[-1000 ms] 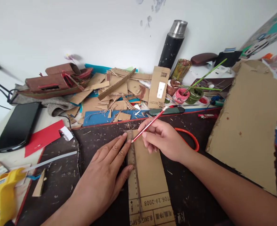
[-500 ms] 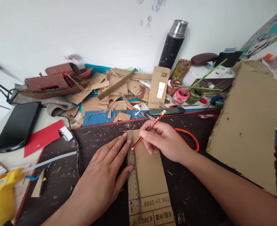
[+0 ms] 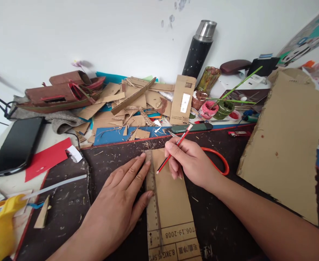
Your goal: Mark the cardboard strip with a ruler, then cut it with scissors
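A cardboard strip [image 3: 173, 204] lies near on the desk [image 3: 213, 208], a ruler [image 3: 153, 210] along its left side. The left hand [image 3: 121, 194] is flat, thumb spread, fingertips on the ruler; the right hand [image 3: 190, 157] clamps its fingers on a pencil [image 3: 181, 139].

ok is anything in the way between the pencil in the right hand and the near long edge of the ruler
Nothing visible: only bare cardboard shows between the tip of the pencil and that edge of the ruler. The left hand has its fingertips toward the ruler's other side.
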Available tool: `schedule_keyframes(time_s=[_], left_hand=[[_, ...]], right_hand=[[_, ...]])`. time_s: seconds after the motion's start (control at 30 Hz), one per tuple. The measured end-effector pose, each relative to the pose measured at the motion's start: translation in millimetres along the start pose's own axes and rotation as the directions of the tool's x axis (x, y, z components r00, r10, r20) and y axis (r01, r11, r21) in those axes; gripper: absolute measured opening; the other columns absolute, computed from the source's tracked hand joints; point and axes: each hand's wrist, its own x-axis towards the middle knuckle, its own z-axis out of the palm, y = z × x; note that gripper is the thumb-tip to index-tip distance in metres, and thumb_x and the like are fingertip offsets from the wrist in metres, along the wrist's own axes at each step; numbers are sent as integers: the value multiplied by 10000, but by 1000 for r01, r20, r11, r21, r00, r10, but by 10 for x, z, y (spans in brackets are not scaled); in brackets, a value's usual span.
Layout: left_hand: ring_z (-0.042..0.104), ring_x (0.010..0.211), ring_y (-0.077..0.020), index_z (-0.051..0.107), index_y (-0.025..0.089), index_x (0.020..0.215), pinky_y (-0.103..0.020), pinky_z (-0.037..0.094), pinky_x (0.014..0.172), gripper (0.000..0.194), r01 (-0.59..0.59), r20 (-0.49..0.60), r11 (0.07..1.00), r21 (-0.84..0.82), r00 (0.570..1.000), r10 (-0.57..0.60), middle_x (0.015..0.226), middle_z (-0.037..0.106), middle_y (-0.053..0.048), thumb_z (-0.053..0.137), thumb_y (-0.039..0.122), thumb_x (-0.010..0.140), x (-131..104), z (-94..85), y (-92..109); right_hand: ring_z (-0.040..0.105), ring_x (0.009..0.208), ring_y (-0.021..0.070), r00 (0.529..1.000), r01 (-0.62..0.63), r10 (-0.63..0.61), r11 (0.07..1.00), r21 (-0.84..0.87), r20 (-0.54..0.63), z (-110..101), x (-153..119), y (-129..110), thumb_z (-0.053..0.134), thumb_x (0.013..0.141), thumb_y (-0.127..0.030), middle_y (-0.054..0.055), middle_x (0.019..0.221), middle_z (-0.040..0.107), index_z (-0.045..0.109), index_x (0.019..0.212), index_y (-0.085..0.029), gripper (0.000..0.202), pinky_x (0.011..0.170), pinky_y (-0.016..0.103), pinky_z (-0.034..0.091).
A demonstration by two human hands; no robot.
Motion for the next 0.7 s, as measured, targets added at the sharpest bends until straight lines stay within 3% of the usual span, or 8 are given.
schedule_keyframes(time_s=[0.7], left_hand=[[490,1575,-328,332,197,1741,-531,508,1200,644,-8,15,1000,19,1000,8,1748,477,-146,500,390,1151,-1,-6,4]], right_hand=[[569,433,122,1000,29,-29,998,-56,-2,12,-5,47,599,1073,-615,-72,541,566,559,872,-232,434,437,222,448]])
